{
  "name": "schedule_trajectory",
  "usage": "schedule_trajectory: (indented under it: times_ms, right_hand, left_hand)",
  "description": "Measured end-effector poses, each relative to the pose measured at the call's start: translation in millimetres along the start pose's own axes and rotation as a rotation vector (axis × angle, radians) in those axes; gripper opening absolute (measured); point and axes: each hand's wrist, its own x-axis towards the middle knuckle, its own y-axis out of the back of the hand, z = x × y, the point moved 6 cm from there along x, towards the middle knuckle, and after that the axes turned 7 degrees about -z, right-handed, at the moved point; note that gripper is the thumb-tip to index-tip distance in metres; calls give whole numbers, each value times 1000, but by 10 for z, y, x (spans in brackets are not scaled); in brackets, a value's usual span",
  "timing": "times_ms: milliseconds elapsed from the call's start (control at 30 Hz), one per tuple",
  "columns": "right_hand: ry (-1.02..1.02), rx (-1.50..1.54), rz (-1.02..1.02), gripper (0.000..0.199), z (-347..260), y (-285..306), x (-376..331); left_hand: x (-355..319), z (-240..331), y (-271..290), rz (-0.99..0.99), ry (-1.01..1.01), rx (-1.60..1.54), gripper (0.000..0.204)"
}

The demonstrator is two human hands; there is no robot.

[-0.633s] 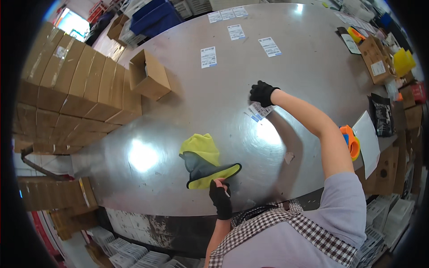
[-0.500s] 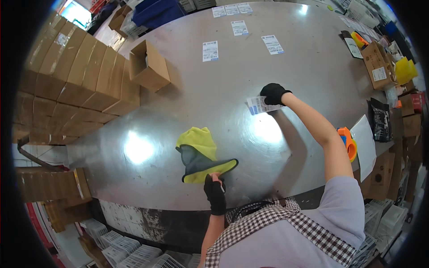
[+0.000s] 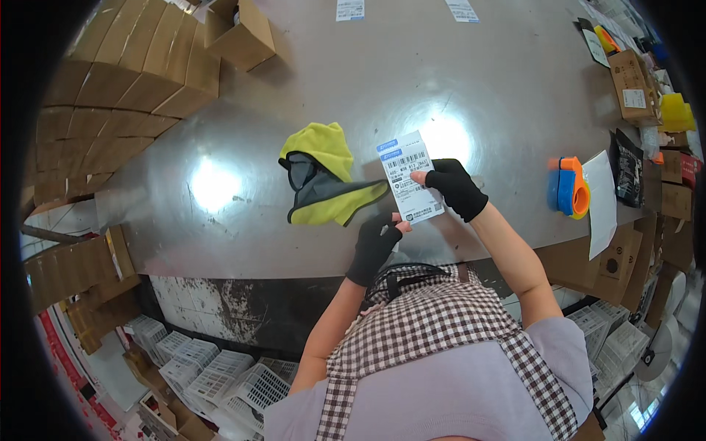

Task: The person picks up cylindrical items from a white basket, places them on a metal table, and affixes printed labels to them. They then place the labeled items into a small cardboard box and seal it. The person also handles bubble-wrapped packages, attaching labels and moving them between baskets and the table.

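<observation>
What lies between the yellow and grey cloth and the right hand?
White labels, held by the right hand, as the head view shows.

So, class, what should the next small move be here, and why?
Perhaps slide the overlapping labels apart with the left hand, since the right hand holds them together and the left hand is right by their lower corner.

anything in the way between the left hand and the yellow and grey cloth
Nothing visible stands between the left hand and the yellow and grey cloth. The paper labels in the right hand are off to the right, by the cloth's right tip.
</observation>
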Motion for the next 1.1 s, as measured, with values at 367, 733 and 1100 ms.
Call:
schedule_trajectory:
  times_ms: [367, 733, 1100]
  right_hand:
    - [13, -106, -136, 30, 410, -587, -17]
    - [101, 90, -80, 30, 401, -965, 57]
    - [113, 43, -65, 29, 376, -911, 8]
  left_hand:
    - [-650, -273, 510, 290, 31, 2, 22]
    - [-1107, -375, 1129, 555, -94, 0, 26]
    - [-1189, -1370, 2371, 726, 85, -108, 23]
